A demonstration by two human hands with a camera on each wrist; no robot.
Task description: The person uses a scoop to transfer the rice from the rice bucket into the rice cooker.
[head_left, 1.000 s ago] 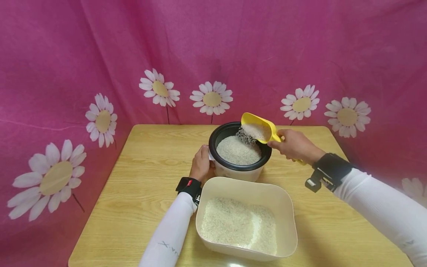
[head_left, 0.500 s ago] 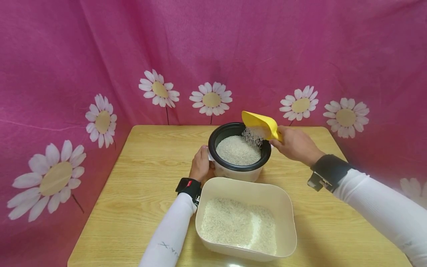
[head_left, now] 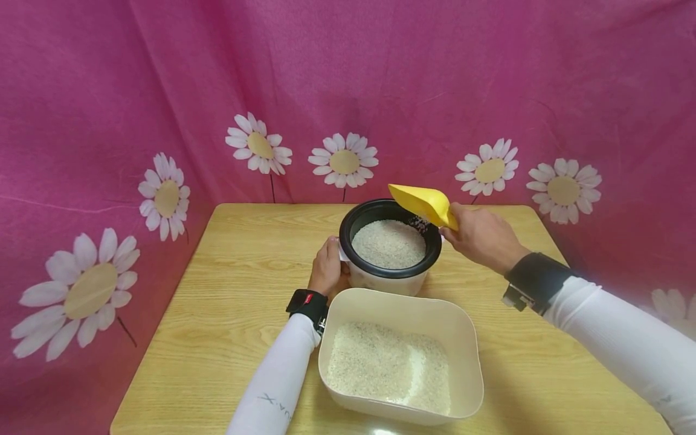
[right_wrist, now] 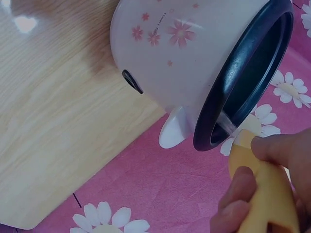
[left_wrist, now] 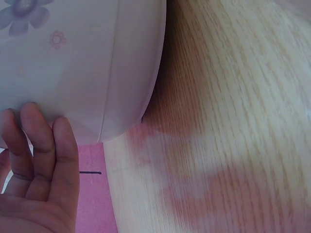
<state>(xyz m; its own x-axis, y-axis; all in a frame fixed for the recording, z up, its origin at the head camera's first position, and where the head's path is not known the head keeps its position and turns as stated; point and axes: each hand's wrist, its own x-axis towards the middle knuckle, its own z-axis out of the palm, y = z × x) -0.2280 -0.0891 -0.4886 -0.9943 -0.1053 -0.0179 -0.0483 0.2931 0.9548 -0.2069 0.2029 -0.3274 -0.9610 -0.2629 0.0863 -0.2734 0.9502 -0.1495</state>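
My right hand grips a yellow scoop by its handle, tipped over the right side of the rice cooker's opening. A few grains of rice fall from it past the inner wall. The rice cooker has a white body with pink flowers and a black rim; a mound of rice lies inside. My left hand holds the cooker's left side handle, its fingers bent up against the body in the left wrist view. The scoop's inside is hidden in the head view.
Right in front of the cooker stands a cream tub with rice over its bottom. Both sit on a wooden table. A pink cloth with daisies hangs close behind the table's far edge and along the sides.
My right hand has turned the scoop over, so its back now faces up. The stream of rice has thinned to a few grains. My left hand stays at the cooker.
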